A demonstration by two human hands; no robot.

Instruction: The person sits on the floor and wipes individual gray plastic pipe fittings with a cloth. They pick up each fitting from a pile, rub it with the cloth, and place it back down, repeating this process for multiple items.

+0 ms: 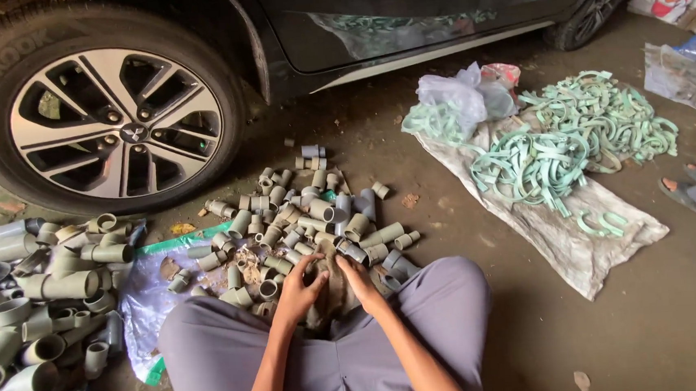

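Lower centre of frame: L hand and R hand both pressed on a dirty brownish cloth held between the knees, fingers curled round it; whether a fitting sits inside, can't tell. Looks like wiping/cleaning step. Pile of small grey pipe fittings just above hands, bigger fittings at left edge. Green clips on sack, upper right; car wheel upper left. Next move prob needs a firm hold while rubbing.
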